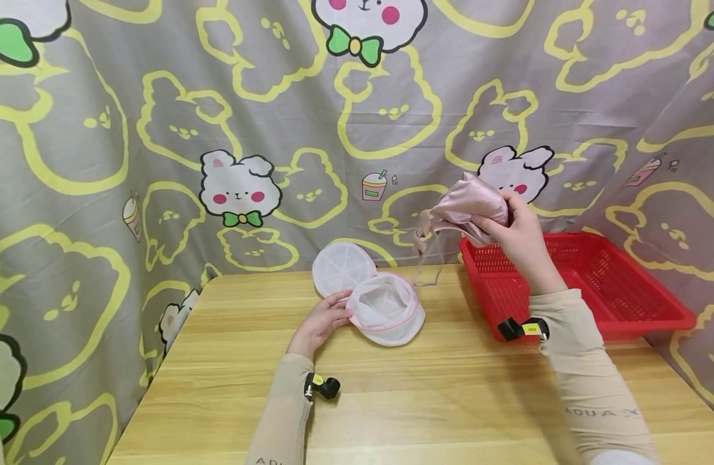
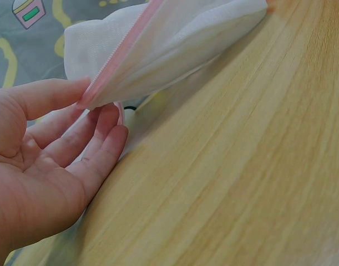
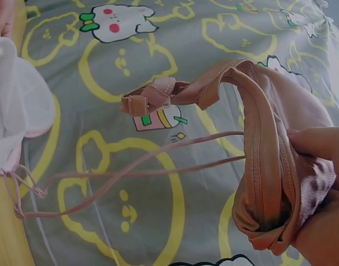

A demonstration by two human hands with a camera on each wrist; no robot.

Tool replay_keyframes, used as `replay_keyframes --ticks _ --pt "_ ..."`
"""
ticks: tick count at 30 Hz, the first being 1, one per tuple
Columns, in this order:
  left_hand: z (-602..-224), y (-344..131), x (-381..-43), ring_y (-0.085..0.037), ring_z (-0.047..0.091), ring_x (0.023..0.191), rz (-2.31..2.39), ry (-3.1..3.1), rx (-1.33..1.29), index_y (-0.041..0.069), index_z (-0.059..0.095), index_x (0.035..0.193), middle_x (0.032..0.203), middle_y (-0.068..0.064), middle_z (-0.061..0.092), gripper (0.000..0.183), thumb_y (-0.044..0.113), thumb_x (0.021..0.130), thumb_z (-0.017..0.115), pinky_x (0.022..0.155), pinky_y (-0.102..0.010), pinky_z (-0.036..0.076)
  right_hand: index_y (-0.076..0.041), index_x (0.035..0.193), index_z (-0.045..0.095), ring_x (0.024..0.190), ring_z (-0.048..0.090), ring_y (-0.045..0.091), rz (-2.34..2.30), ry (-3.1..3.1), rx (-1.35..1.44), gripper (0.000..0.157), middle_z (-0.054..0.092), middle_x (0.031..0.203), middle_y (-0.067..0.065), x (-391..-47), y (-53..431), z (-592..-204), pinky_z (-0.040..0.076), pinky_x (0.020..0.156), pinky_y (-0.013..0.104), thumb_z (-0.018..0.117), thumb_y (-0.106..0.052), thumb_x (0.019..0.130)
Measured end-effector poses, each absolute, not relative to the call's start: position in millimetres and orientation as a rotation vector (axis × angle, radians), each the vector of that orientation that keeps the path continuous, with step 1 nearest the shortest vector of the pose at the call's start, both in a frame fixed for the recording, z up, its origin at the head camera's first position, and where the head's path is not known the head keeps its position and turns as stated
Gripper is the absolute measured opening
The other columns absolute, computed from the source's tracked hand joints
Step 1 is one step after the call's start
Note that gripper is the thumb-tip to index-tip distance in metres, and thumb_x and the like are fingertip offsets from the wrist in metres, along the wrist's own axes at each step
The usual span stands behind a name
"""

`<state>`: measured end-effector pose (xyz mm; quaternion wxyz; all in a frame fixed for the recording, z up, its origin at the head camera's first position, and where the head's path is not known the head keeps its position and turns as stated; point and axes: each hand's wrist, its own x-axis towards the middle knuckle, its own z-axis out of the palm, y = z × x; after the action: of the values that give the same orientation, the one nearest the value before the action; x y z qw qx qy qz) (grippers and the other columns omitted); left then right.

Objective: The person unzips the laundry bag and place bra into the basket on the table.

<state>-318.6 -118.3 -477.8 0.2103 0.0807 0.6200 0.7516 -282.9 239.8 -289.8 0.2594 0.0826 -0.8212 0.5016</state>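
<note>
A white mesh laundry bag with pink zip edging lies on the table, its round lid folded back to the left. My left hand pinches the bag's rim at the left; in the left wrist view the thumb and fingers hold the pink zip edge. Above the table, between the bag and the red basket, my right hand grips a folded pink satin bra. In the right wrist view, a wide strap and thin straps dangle from the bra toward the bag.
A red plastic basket with perforated sides stands at the table's right. Behind the wooden table hangs a grey curtain with cartoon animals, which also runs along both sides.
</note>
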Motion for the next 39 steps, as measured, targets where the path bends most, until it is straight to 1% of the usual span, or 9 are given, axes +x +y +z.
replay_keyframes --ticks 8,14,18,23,26,29,33,39 --pt "-478 -118 -319 -0.010 0.057 0.092 2.094 1.719 0.217 0.004 0.034 0.135 0.118 -0.009 0.051 0.056 -0.006 0.083 0.052 0.086 -0.028 0.047 -0.016 0.115 0.051 0.084 0.049 0.006 1.360 -2.219 0.178 0.042 0.051 0.097 -0.010 -285 252 -290 0.043 0.064 0.011 0.070 -0.022 0.077" --pt "-478 -118 -318 -0.009 0.057 0.094 2.086 1.725 0.230 0.004 0.034 0.135 0.121 -0.011 0.050 0.056 -0.006 0.083 0.052 0.088 -0.029 0.046 -0.017 0.110 0.052 0.082 0.048 0.004 1.289 -2.226 0.137 0.038 0.051 0.093 -0.012 -286 264 -285 0.041 0.062 0.010 0.070 -0.024 0.077" --pt "-479 -118 -319 -0.009 0.057 0.094 2.090 1.723 0.225 0.004 0.034 0.135 0.121 -0.011 0.049 0.056 -0.006 0.083 0.052 0.090 -0.031 0.045 -0.018 0.111 0.051 0.084 0.047 0.004 1.263 -2.228 0.114 0.039 0.050 0.095 -0.012 -284 271 -280 0.040 0.063 0.010 0.069 -0.025 0.078" --pt "-489 -117 -325 -0.011 0.057 0.092 2.130 1.726 0.174 0.007 0.040 0.132 0.117 -0.010 0.052 0.054 -0.007 0.082 0.053 0.084 -0.028 0.047 -0.018 0.115 0.051 0.085 0.046 0.004 1.255 -2.205 0.089 0.041 0.050 0.096 -0.012 -282 280 -275 0.039 0.065 0.010 0.069 -0.024 0.078" --pt "-495 -117 -328 -0.012 0.057 0.092 2.146 1.726 0.190 0.007 0.041 0.131 0.116 -0.009 0.054 0.053 -0.006 0.081 0.054 0.082 -0.027 0.049 -0.018 0.116 0.051 0.085 0.046 0.003 1.251 -2.191 0.068 0.043 0.050 0.097 -0.013 -280 285 -272 0.038 0.066 0.010 0.069 -0.024 0.077" --pt "-496 -118 -328 -0.012 0.057 0.092 2.140 1.730 0.209 0.006 0.040 0.132 0.117 -0.010 0.053 0.054 -0.006 0.081 0.054 0.082 -0.027 0.048 -0.018 0.118 0.051 0.087 0.045 0.003 1.250 -2.180 0.043 0.045 0.050 0.098 -0.013 -278 289 -269 0.038 0.067 0.010 0.069 -0.024 0.077" --pt "-496 -116 -330 -0.012 0.057 0.091 2.133 1.743 0.166 0.005 0.039 0.132 0.115 -0.010 0.052 0.054 -0.007 0.082 0.053 0.081 -0.026 0.048 -0.019 0.118 0.050 0.088 0.045 0.003 1.273 -2.160 0.016 0.046 0.049 0.100 -0.014 -276 295 -267 0.038 0.068 0.010 0.069 -0.024 0.077" --pt "-497 -115 -330 -0.012 0.057 0.091 2.137 1.745 0.149 0.005 0.040 0.132 0.112 -0.008 0.053 0.052 -0.008 0.082 0.052 0.080 -0.025 0.049 -0.019 0.118 0.051 0.086 0.046 0.001 1.281 -2.119 -0.004 0.046 0.051 0.098 -0.016 -276 306 -264 0.037 0.067 0.010 0.070 -0.020 0.076"
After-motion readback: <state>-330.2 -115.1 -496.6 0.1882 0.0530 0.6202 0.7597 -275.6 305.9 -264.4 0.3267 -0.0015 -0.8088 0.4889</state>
